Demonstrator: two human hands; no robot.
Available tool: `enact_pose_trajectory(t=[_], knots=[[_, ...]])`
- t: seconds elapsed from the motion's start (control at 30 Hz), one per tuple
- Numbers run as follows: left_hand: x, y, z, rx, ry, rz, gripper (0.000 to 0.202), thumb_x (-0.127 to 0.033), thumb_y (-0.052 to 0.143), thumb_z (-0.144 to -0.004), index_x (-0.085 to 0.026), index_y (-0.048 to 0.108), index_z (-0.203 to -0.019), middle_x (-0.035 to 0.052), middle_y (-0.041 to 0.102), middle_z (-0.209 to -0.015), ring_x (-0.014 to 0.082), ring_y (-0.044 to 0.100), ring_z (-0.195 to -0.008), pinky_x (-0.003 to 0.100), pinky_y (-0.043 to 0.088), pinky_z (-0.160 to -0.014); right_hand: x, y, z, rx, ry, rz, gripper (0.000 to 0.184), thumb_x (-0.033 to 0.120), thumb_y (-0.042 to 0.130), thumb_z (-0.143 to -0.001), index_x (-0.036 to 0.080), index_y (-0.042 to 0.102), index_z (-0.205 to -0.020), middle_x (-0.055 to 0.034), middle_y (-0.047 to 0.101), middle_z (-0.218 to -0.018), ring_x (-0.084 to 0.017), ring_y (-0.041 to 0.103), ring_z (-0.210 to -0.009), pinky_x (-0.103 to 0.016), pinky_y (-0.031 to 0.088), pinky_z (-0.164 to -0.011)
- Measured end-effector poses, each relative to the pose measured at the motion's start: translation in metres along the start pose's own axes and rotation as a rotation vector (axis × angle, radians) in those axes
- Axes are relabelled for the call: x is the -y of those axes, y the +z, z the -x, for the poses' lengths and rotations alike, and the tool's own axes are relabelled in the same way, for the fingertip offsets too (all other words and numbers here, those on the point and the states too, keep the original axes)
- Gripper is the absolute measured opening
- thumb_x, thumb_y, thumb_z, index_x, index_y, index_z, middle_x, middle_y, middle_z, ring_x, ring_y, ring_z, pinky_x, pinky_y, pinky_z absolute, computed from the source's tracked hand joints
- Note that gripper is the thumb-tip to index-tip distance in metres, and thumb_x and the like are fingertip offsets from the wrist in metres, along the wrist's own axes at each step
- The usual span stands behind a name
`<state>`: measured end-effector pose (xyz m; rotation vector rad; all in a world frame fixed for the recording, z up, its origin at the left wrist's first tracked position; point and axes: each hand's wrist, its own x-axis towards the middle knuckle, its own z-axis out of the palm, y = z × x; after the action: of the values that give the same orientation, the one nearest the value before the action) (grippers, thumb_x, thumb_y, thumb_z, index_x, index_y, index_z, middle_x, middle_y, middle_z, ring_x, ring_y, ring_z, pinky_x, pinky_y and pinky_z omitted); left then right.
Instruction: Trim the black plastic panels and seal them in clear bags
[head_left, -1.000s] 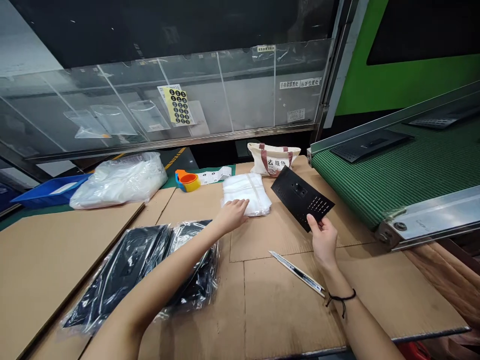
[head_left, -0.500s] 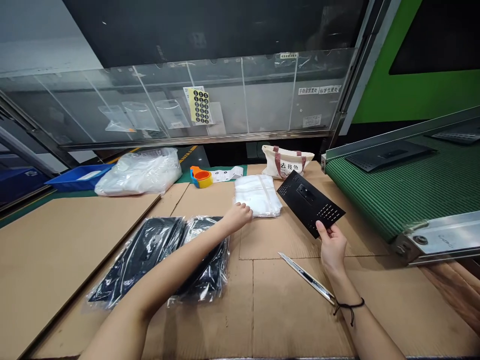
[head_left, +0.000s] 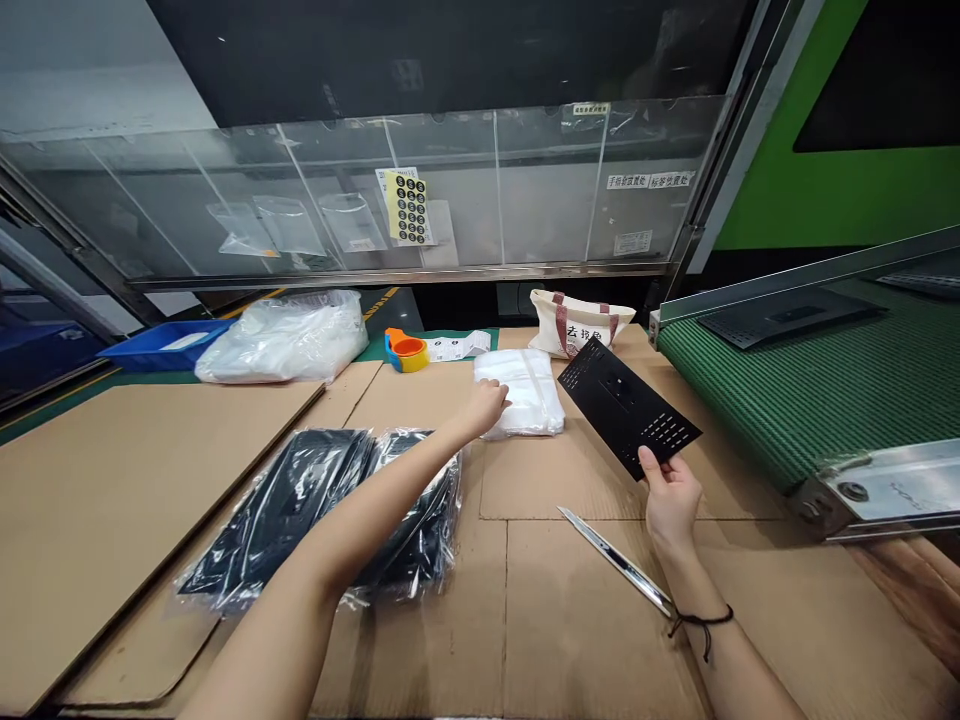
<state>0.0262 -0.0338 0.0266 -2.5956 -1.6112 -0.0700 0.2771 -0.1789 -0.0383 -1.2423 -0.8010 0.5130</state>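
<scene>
My right hand (head_left: 673, 495) grips a flat black perforated panel (head_left: 626, 405) by its lower corner, thumb on top. The panel is tilted above the table, with rows of slots at both ends and a small recess in the middle. At the left edge of a stack of clear plastic bags (head_left: 534, 390) is my left hand (head_left: 487, 406). Its fingers are curled closed, and whatever is in them is hidden. Under my left forearm lie black panels in clear bags (head_left: 300, 500). A silver utility knife (head_left: 616, 562) rests near my right wrist.
A green conveyor belt (head_left: 757, 400) on the right carries another black panel (head_left: 791, 315). Toward the back are a canvas bag (head_left: 545, 325), tape rolls (head_left: 407, 350), a blue tray (head_left: 142, 348) and a bundle of plastic (head_left: 289, 340). Cardboard (head_left: 585, 650) covers the table.
My left hand has shifted slightly up and right over the plastic bag stack. The black panel stays in my right hand, hardly moved. The whole view has shifted a little.
</scene>
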Motion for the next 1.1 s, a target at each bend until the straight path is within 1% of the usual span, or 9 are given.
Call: enact_pose_trajectory(t=[0.13,0.2,0.3,0.47,0.67,0.8,0.93,1.0,1.1], knots=[[0.000,0.001,-0.011,0.043,-0.008,0.103,0.028,-0.034,0.059,-0.092,-0.014,0.060,-0.112,0.0081,0.063,-0.111,0.0206,0.063,-0.097,0.042,0.054,-0.084,0.003,0.001,0.005,0.063,-0.042,0.017,0.048,0.057,0.070,-0.071,0.014,0.070,-0.094,-0.0110,0.074,-0.094,-0.026,0.068,-0.088,-0.038,0.053,-0.081],[0.001,0.002,-0.015,0.072,-0.016,0.156,0.027,-0.034,0.059,-0.092,-0.015,0.060,-0.111,0.0079,0.063,-0.110,0.0199,0.063,-0.095,0.041,0.054,-0.083,0.003,0.003,0.008,0.103,-0.058,0.025,0.048,0.058,0.070,-0.070,0.015,0.071,-0.091,-0.0110,0.075,-0.091,-0.026,0.069,-0.085,-0.038,0.054,-0.079],[0.003,0.003,-0.019,0.107,-0.042,0.219,0.027,-0.035,0.059,-0.092,-0.015,0.061,-0.110,0.0075,0.063,-0.109,0.0195,0.063,-0.094,0.040,0.054,-0.082,0.001,0.006,0.012,0.169,-0.080,0.041,0.047,0.058,0.069,-0.071,0.016,0.071,-0.091,-0.0113,0.076,-0.091,-0.026,0.069,-0.084,-0.038,0.055,-0.078],[0.006,0.002,-0.017,0.150,-0.071,0.300,0.028,-0.036,0.058,-0.093,-0.014,0.061,-0.110,0.0072,0.064,-0.109,0.0199,0.063,-0.094,0.040,0.054,-0.083,-0.004,0.008,0.017,0.262,-0.111,0.089,0.040,0.052,0.067,-0.077,0.016,0.072,-0.093,-0.0104,0.076,-0.091,-0.023,0.070,-0.080,-0.033,0.055,-0.071],[0.006,0.006,-0.015,0.180,-0.057,0.430,0.027,-0.033,0.059,-0.092,-0.015,0.061,-0.111,0.0079,0.063,-0.112,0.0203,0.062,-0.097,0.041,0.054,-0.084,-0.006,0.006,0.018,0.304,-0.158,0.139,0.035,0.049,0.062,-0.082,0.016,0.070,-0.093,-0.0096,0.075,-0.088,-0.022,0.069,-0.078,-0.030,0.055,-0.068],[0.006,0.012,-0.017,0.140,-0.123,0.563,0.028,-0.034,0.060,-0.092,-0.015,0.060,-0.113,0.0083,0.062,-0.114,0.0209,0.062,-0.098,0.042,0.054,-0.084,-0.006,0.006,0.019,0.337,-0.197,0.175,0.034,0.048,0.062,-0.082,0.016,0.070,-0.090,-0.0084,0.075,-0.083,-0.021,0.068,-0.072,-0.029,0.054,-0.064],[0.009,0.017,-0.020,0.070,-0.221,0.756,0.029,-0.033,0.060,-0.091,-0.015,0.059,-0.114,0.0082,0.062,-0.113,0.0204,0.063,-0.096,0.041,0.055,-0.082,-0.001,0.006,0.020,0.382,-0.226,0.239,0.028,0.044,0.063,-0.081,0.018,0.071,-0.085,-0.0040,0.072,-0.068,-0.018,0.063,-0.058,-0.027,0.050,-0.056],[0.012,0.016,-0.024,0.005,-0.282,0.874,0.030,-0.034,0.059,-0.092,-0.015,0.059,-0.114,0.0080,0.062,-0.111,0.0196,0.063,-0.093,0.039,0.055,-0.080,0.002,0.006,0.021,0.397,-0.229,0.270,0.025,0.042,0.063,-0.081,0.019,0.071,-0.083,-0.0023,0.069,-0.062,-0.017,0.059,-0.052,-0.026,0.047,-0.052],[0.016,0.011,-0.032,-0.137,-0.376,1.041,0.032,-0.035,0.058,-0.093,-0.015,0.057,-0.117,0.0084,0.062,-0.113,0.0195,0.063,-0.093,0.039,0.056,-0.079,0.005,0.008,0.021,0.400,-0.223,0.295,0.024,0.041,0.061,-0.081,0.019,0.070,-0.083,-0.0033,0.071,-0.064,-0.018,0.059,-0.051,-0.026,0.045,-0.051]])
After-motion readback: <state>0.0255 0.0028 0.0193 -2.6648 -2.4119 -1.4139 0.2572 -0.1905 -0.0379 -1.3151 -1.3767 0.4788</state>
